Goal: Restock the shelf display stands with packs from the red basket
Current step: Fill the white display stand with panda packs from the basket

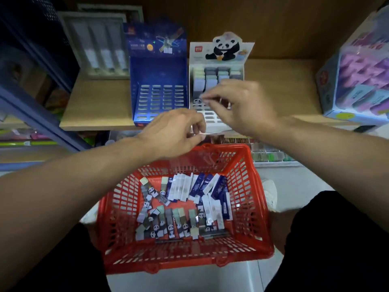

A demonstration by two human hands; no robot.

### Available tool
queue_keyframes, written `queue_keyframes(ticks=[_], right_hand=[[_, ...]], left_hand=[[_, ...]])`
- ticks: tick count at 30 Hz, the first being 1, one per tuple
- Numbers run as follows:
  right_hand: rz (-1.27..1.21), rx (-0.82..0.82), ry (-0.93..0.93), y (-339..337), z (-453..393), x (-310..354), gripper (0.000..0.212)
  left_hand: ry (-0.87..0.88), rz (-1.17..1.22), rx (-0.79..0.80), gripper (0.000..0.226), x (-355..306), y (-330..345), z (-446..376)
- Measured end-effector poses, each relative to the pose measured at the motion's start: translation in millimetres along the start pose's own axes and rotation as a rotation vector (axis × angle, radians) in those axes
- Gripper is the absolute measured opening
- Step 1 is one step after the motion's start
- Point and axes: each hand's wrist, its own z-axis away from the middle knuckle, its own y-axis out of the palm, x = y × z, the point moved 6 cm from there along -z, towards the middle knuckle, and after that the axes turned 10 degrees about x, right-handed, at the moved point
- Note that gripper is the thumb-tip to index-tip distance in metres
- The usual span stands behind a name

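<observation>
Bare shelf point(280, 91) lies open right of the panda stand point(216, 85); the pink box point(357, 74) walls off its far right, the blue stand point(160, 85) touches the panda stand's left, and the red basket point(248, 207) is open from above

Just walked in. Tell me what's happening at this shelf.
A person is restocking small packs from a red plastic basket into cardboard display stands on a wooden shelf. The right hand pinches a panda pack over the white panda stand, already partly filled. The left hand hovers beside it. The blue space-themed stand is empty.
</observation>
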Motion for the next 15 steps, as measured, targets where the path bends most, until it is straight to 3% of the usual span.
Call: queue_keyframes(ticks=[3, 5, 8, 12, 15], right_hand=[[-0.023, 0.248, -0.089, 57.7, 33.0, 27.3, 0.018], [0.044, 0.595, -0.08, 109.9, 62.9, 31.7, 0.018], [0.14, 1.062, 0.021, 168.1, 109.1, 23.1, 0.021], [0.302, 1.45, -0.026, 207.3, 155.1, 21.0, 0.032], [0.268, 1.535, 0.022, 229.0, 169.7, 16.4, 0.032]], left_hand=[[-0.038, -0.067, 0.285, 0.012, 11.7, 38.9, 16.0], [-0.089, -0.071, 0.546, 0.011, 28.7, 85.6, 35.8], [-0.275, -0.106, 0.854, 0.036, 62.7, 146.1, 67.4], [-0.47, -0.046, 0.875, 0.047, 95.0, 199.5, 82.4], [-0.528, 0.062, 0.83, 0.042, 97.7, 244.4, 87.9]])
